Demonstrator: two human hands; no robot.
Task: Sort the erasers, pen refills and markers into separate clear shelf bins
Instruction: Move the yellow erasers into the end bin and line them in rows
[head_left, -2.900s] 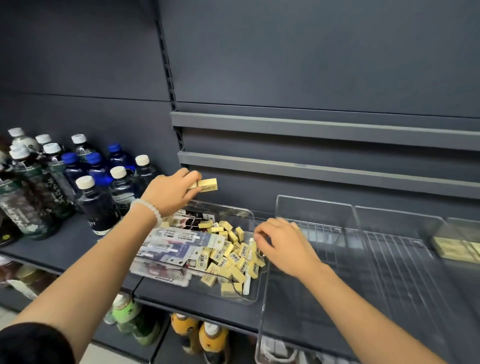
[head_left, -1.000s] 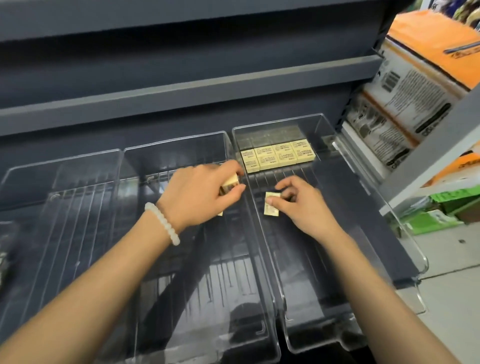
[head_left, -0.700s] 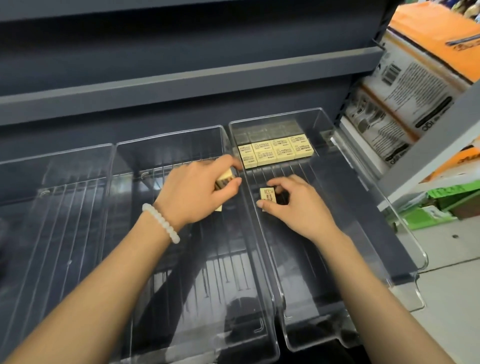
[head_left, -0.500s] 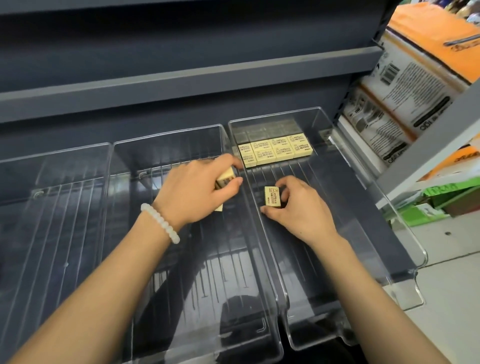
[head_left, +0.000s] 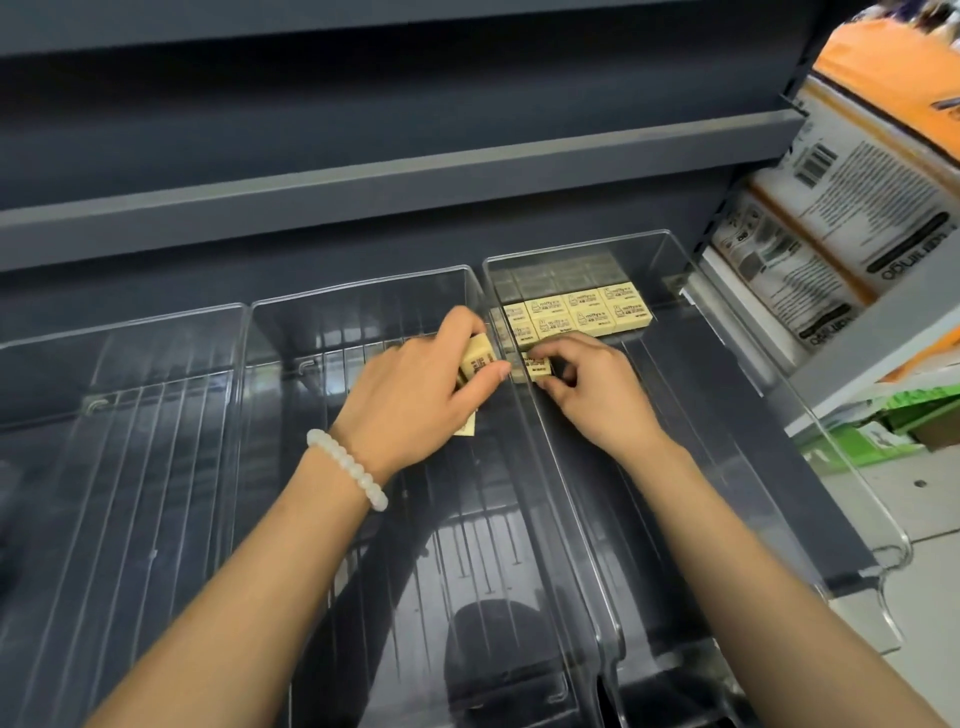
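Pinching one yellow eraser (head_left: 537, 365) in right bin (head_left: 727, 415), right hand (head_left: 597, 395) fingers clamped; left hand (head_left: 415, 400) grips erasers (head_left: 477, 359) over mid bin (head_left: 363, 291).

The scene is evenly and rather dimly lit from above. Streaks of glare are thrown across the ribbed floors of the clear plastic shelf bins (head_left: 374, 545), and a dark rounded reflection is seen in the middle bin's base. Soft shadows are cast under the dark grey metal shelf rail (head_left: 395, 182). Straight edges are bowed toward the frame borders by the wide-angle lens. The orange and white printed packages (head_left: 857, 171) at upper right are rendered blurred and slightly overexposed.
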